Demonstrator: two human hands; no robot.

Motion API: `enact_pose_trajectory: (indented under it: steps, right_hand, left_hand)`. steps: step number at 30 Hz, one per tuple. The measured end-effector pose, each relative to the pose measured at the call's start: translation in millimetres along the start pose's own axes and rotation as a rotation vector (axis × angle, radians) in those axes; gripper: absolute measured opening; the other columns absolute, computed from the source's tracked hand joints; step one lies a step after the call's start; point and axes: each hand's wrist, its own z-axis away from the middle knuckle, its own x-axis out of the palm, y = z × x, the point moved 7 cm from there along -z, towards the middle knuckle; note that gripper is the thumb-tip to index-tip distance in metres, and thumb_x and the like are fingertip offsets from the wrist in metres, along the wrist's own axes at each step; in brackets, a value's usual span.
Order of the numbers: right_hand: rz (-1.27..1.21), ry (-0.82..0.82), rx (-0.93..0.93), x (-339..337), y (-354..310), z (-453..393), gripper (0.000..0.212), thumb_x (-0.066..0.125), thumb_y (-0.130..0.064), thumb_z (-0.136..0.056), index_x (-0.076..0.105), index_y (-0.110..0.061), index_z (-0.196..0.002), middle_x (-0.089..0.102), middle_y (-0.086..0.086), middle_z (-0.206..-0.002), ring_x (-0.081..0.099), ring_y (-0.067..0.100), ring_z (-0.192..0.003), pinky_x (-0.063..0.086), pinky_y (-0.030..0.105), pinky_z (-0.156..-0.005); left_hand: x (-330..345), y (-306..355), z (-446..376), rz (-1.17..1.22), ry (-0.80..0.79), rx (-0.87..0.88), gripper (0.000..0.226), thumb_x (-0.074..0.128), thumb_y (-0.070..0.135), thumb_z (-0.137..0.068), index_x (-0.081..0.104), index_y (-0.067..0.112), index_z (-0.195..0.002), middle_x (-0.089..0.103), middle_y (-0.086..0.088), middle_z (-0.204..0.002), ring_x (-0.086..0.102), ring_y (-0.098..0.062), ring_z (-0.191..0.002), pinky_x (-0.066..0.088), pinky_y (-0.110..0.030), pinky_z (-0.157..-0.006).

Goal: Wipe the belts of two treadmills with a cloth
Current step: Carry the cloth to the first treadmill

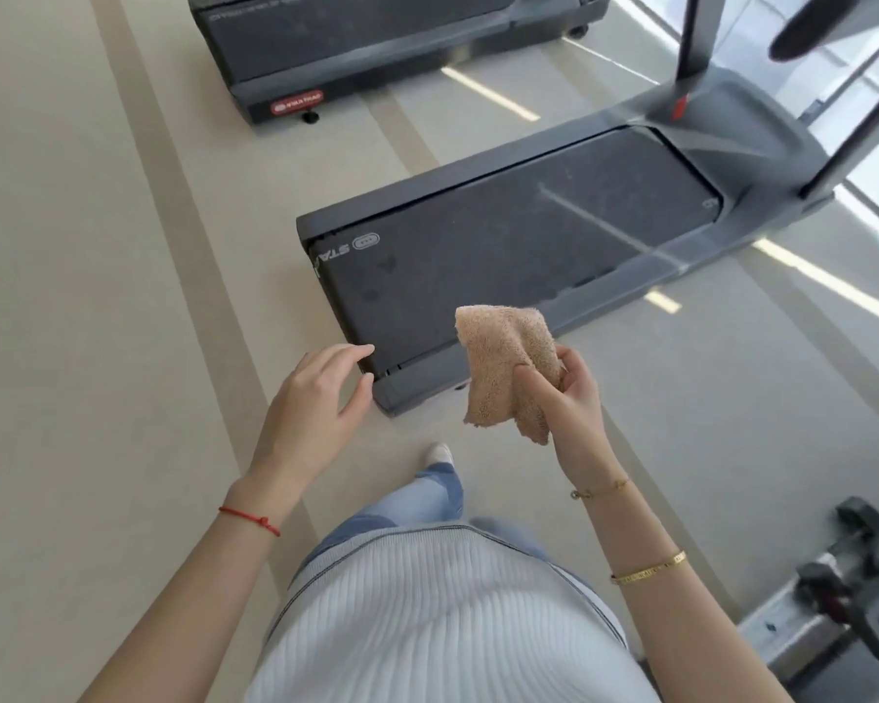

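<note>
Right hand (pixel 567 393) gripped the peach terry cloth (pixel 506 367) with thumb and fingers curled round its bunched middle, so that one folded corner stood up above the fist and the rest drooped below it in loose folds. Left hand (pixel 315 403) held nothing; its fingers were spread and lightly bent in the air near the rear corner of the nearer treadmill (pixel 529 235), apparently not touching it. That machine lay on the pale floor (pixel 97 296) just ahead of the person, its dark belt (pixel 503 246) showing faint dusty marks and a pale streak across it, and the cloth hung over the belt's rear end without reaching it. The second treadmill (pixel 376 43) sat well apart, further up the room, its belt only partly in view. Judging by the way it sagged, the cloth was light, soft and floppy, with no stiffness of its own, so it would likely wipe best spread or folded into a flat pad under an open palm rather than pinched in a bunch. Its nap looked grippy enough against the textured belt that slipping seemed unlikely.
</note>
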Motion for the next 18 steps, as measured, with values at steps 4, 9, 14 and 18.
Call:
enact_pose_trajectory:
  steps: [4, 9, 14, 18]
  right_hand:
    - [0.011, -0.063, -0.001, 11, -33, -75, 0.026, 0.067, -0.023, -0.082, 0.053, -0.012, -0.1, 0.055, 0.012, -0.079, 0.047, 0.022, -0.053, 0.034, 0.025, -0.04]
    - [0.05, -0.121, 0.015, 24, -54, -152, 0.027, 0.067, -0.025, -0.081, 0.054, -0.012, -0.1, 0.055, 0.011, -0.083, 0.047, 0.02, -0.058, 0.037, 0.025, -0.046]
    - [0.119, -0.181, 0.049, 29, -65, -233, 0.024, 0.069, -0.021, -0.086, 0.055, -0.012, -0.103, 0.057, 0.005, -0.087, 0.051, 0.018, -0.069, 0.041, 0.024, -0.052]
    - [0.182, -0.243, 0.11, 33, -72, -306, 0.034, 0.068, -0.03, -0.078, 0.055, -0.012, -0.104, 0.057, 0.009, -0.091, 0.05, 0.021, -0.07, 0.038, 0.025, -0.055]
  left_hand:
    - [0, -1, -70, -0.003, 0.038, -0.047, 0.031, 0.059, 0.016, -0.097, 0.064, 0.013, -0.128, 0.065, -0.003, -0.125, 0.057, -0.02, -0.118, 0.041, -0.028, -0.099]
    - [9, -4, -140, -0.003, 0.041, -0.109, 0.031, 0.058, 0.015, -0.098, 0.063, 0.012, -0.128, 0.065, -0.004, -0.125, 0.057, -0.021, -0.118, 0.042, -0.03, -0.099]
    - [28, -13, -205, 0.003, 0.053, -0.192, 0.031, 0.057, 0.015, -0.098, 0.063, 0.012, -0.129, 0.065, -0.004, -0.125, 0.057, -0.022, -0.118, 0.044, -0.032, -0.099]
    - [50, -26, -259, 0.015, 0.099, -0.281, 0.032, 0.058, 0.012, -0.097, 0.063, 0.01, -0.129, 0.065, -0.005, -0.125, 0.057, -0.023, -0.117, 0.044, -0.033, -0.098]
